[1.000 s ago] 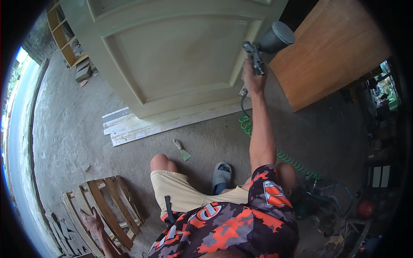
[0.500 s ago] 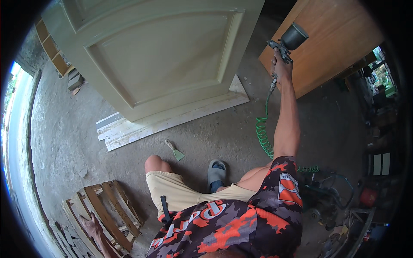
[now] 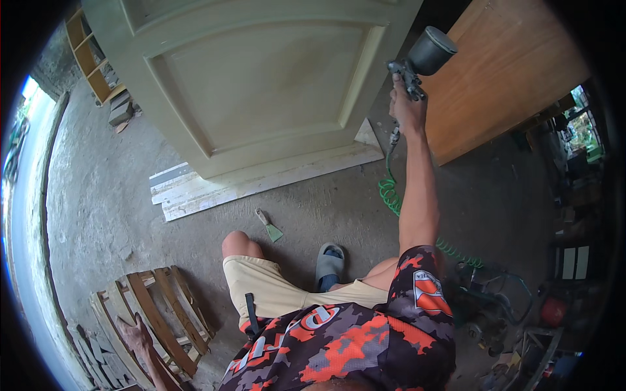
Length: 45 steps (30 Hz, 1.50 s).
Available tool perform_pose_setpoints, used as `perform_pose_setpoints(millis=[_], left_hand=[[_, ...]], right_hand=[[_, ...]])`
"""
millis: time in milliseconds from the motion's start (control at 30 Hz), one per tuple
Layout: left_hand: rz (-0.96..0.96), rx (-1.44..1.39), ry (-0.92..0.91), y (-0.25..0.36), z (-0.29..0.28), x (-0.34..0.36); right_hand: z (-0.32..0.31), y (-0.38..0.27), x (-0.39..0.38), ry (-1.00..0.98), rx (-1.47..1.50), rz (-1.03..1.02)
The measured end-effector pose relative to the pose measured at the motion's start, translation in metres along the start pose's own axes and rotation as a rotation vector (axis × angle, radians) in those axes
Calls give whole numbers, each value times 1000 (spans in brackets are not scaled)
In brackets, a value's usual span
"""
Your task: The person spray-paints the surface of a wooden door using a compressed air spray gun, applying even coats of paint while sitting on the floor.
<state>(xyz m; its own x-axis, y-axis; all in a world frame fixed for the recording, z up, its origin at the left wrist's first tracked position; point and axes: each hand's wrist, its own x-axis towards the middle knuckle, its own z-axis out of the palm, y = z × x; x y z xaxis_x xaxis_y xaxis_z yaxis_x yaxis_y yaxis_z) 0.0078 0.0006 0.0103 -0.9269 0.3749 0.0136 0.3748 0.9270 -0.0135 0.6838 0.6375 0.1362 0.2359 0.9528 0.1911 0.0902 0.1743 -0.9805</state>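
Note:
Ahead of me a cream-coloured panelled door (image 3: pixel 261 91) stands on white, stained boards (image 3: pixel 274 186) laid on the floor. My right hand (image 3: pixel 409 112), arm stretched forward, is closed round the handle of a spray gun (image 3: pixel 411 83). A dark grey paint cup (image 3: pixel 432 51) sits on top of the gun, whose nozzle end points left toward the door's right edge. From the handle a green coiled air hose (image 3: pixel 389 195) hangs down behind my forearm. My left hand (image 3: pixel 135 335) is held out low at the left, fingers apart and nothing in it, above a wooden pallet.
A brown wooden panel (image 3: pixel 502 72) leans at the right, behind the gun. On the floor lies a scraper (image 3: pixel 270 228) with a green blade, near my sandalled foot (image 3: pixel 329 264). The slatted pallet (image 3: pixel 156 313) is at lower left. A compressor-like machine (image 3: pixel 486 326) stands lower right.
My right hand has swung the spray gun a little to the left, nearer the door's right edge, and the hose has followed. My left hand stays open over the pallet.

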Motion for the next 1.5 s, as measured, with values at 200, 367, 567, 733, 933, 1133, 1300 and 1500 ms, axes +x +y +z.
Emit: perform_pose_setpoints(millis=[200,367,567,733,933,1133,1300,1500], left_hand=[[6,-6,38,6,2,-1],[31,-55,87,-10,18,3],[-2,-111,65,1,8,-4],[17,-152,96,-1,14,-3],[14,-142,110,-19,24,1],[9,-173,80,-6,14,-5],[-1,-163,100,-6,11,-4],[-53,-212,24,11,-5,-11]], right_hand=[[77,-13,-45,-98,50,-57],[142,-9,-75,-161,27,-183],[222,-11,-113,-170,-63,-387],[284,-32,-162,-179,-85,-426],[351,-47,-218,-259,-13,-401],[409,-43,-251,-271,53,-462],[442,-45,-270,-345,70,-465],[461,-36,-279,-443,125,-471]])
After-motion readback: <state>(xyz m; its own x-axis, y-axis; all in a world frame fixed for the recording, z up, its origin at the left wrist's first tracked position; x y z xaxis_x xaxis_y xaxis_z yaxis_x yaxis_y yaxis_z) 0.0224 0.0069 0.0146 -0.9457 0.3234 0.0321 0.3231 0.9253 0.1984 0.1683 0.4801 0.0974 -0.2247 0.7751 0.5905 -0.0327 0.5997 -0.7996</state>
